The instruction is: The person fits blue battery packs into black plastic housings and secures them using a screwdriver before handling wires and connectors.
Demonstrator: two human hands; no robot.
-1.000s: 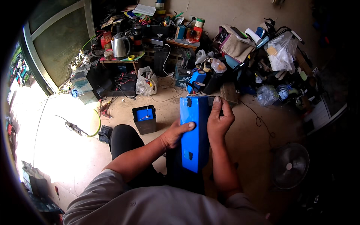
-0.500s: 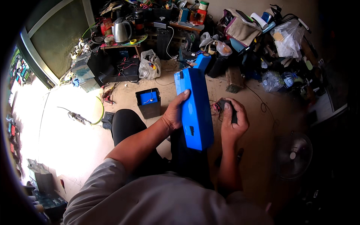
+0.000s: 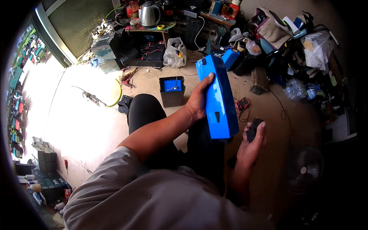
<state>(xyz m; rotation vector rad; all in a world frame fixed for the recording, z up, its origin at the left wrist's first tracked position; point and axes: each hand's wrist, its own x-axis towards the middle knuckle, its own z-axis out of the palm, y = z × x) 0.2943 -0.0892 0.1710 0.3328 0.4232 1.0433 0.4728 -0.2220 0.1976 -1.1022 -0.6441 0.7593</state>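
My left hand [image 3: 197, 100] grips the side of a long blue-wrapped battery pack [image 3: 221, 109], its thumb laid over the top face. The pack is tilted above my lap, with small black patches near both ends. Off its lower right, my right hand [image 3: 251, 150] is closed around a small black block [image 3: 253, 129]; its exact kind is hard to tell. On the floor beyond my left knee stands an open dark case [image 3: 173, 99] with a blue pack [image 3: 172, 85] and a thin wire inside. A red-and-black multimeter [image 3: 242, 104] lies just right of the held pack.
Another blue pack [image 3: 230, 58] leans among clutter behind. A steel kettle [image 3: 150, 16] stands on a low table, near a white plastic bag [image 3: 175, 52]. Red-handled pliers [image 3: 128, 79] and a yellow-green cable [image 3: 119, 94] lie on the floor at left. A fan [image 3: 303, 170] stands at right.
The view has shifted, so the surroundings sit farther right. My right hand has moved down and turned over with the black block; the multimeter behind it now shows. My left hand keeps its hold.
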